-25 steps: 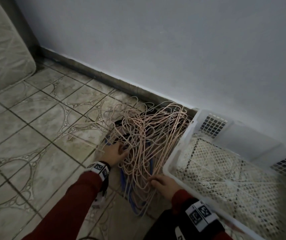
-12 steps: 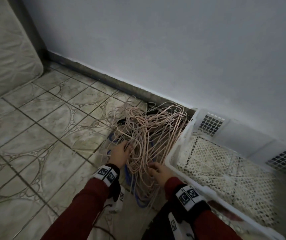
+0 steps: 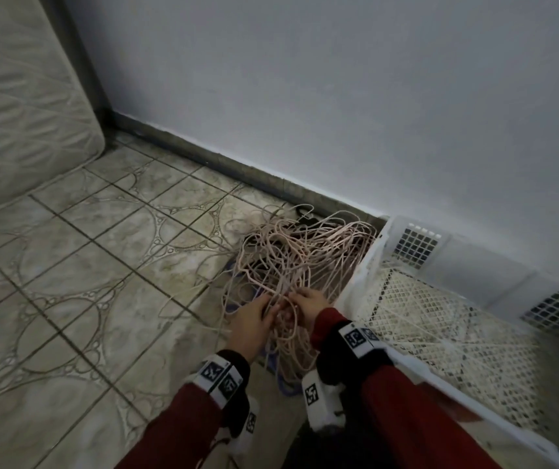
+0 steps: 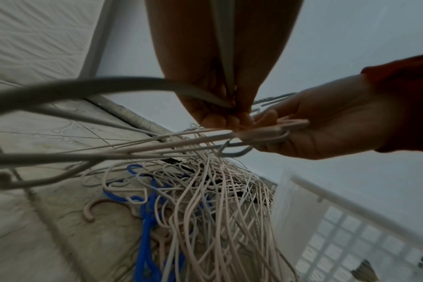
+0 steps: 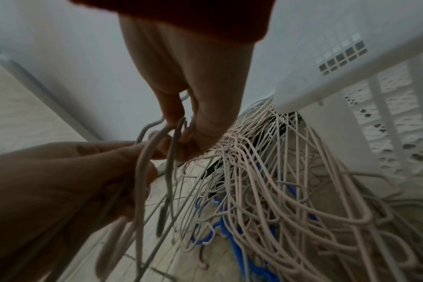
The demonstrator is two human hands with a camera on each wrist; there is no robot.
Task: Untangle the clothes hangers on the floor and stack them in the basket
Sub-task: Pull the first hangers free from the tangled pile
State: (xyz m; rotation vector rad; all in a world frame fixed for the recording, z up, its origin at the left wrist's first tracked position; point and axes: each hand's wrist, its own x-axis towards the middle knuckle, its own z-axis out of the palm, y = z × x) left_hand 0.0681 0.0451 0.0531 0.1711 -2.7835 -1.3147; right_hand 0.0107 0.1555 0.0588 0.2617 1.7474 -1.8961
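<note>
A tangled pile of thin pink hangers lies on the tiled floor against the wall, with blue hangers underneath. The white mesh basket stands right beside the pile. Both hands meet at the pile's near edge. My left hand pinches several hanger wires between thumb and fingers. My right hand curls its fingers round a bunch of hanger hooks, touching the left hand's fingertips. The held strands are raised slightly above the heap.
A quilted mattress leans at the far left. The grey wall and dark skirting run behind the pile. Patterned floor tiles stretch to the left. The basket's mesh bottom holds a few pale strands.
Both hands have come together at the pile's near middle. The left moved right off the pile's left side, the right moved up, and they now grip hanger wires.
</note>
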